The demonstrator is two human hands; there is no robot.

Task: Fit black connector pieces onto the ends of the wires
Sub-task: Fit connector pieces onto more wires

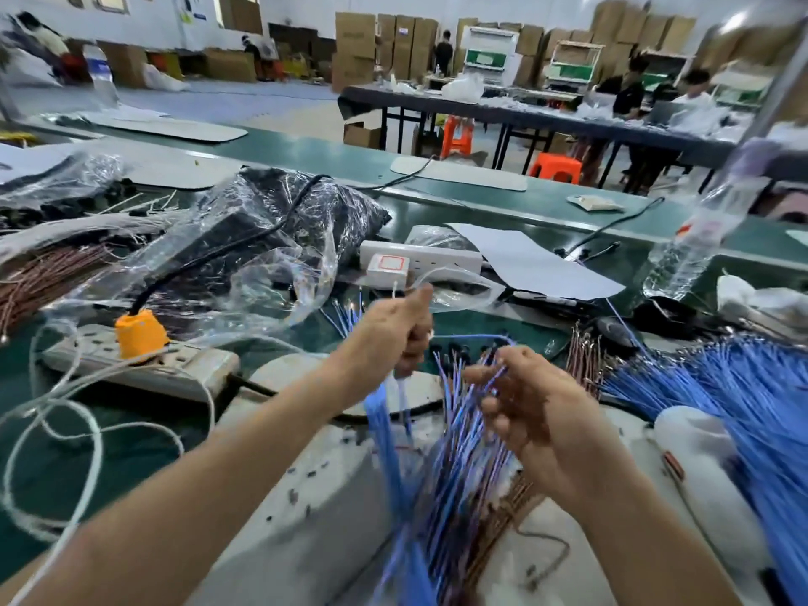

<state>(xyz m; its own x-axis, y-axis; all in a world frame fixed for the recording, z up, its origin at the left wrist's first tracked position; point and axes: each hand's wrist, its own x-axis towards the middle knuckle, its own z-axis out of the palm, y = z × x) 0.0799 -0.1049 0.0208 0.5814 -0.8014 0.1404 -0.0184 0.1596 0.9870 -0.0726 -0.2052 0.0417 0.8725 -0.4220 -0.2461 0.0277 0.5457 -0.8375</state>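
My left hand (400, 330) is closed in a fist around a bundle of blue wires (384, 435) that hangs down below it; a few wire tips stick out beyond the fist. My right hand (531, 413) sits to the right, fingers curled around a second, blurred bunch of blue and brown wires (463, 452). Several wire ends carry small black connector pieces (459, 356) just above my right fingers. More loose black pieces (312, 474) lie scattered on the pale mat (306, 540) under my arms.
A large heap of blue wires (743, 408) lies at the right. A power strip with an orange plug (140, 334) and loose white cable (65, 413) sit at the left. A plastic bag of black parts (280, 220), a white power strip (419, 260) and a water bottle (695, 242) stand behind.
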